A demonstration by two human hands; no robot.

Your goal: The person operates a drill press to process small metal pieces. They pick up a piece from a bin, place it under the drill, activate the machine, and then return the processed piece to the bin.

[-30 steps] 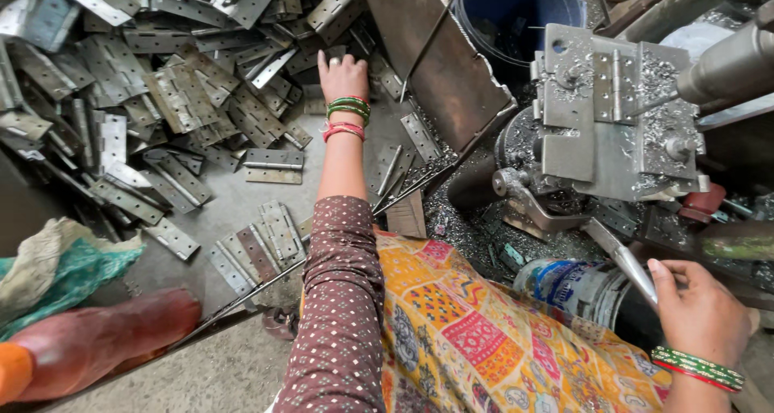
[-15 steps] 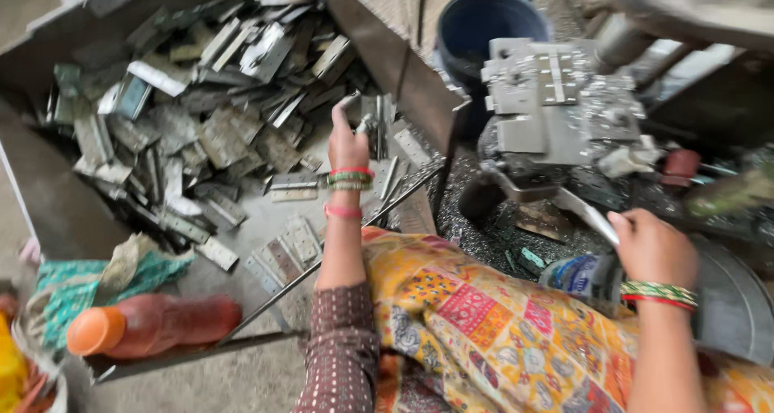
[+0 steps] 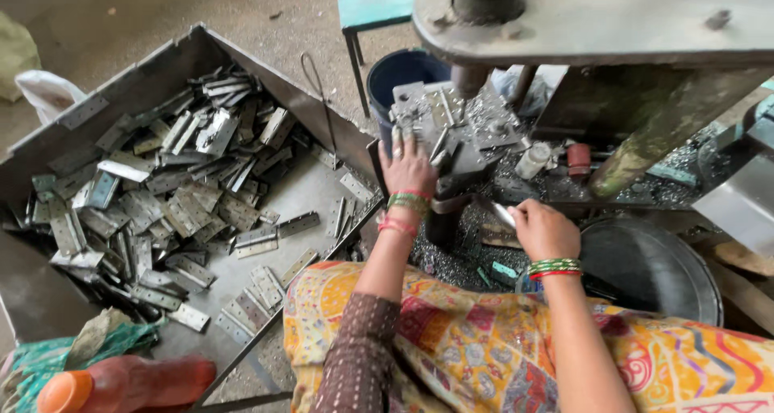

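Your left hand lies flat on the metal die block of the press, fingers spread apart and pressing a hinge plate against it; whether they grip the plate, you cannot tell. Your right hand sits just right of the block, fingers together, clamped on a thin metal tool pointing toward the block. Left of the block, the steel tray holds a heap of hinge plates. A blue bucket stands behind the block. A dark round pan sits right of it. An orange bottle lies near the tray's front corner.
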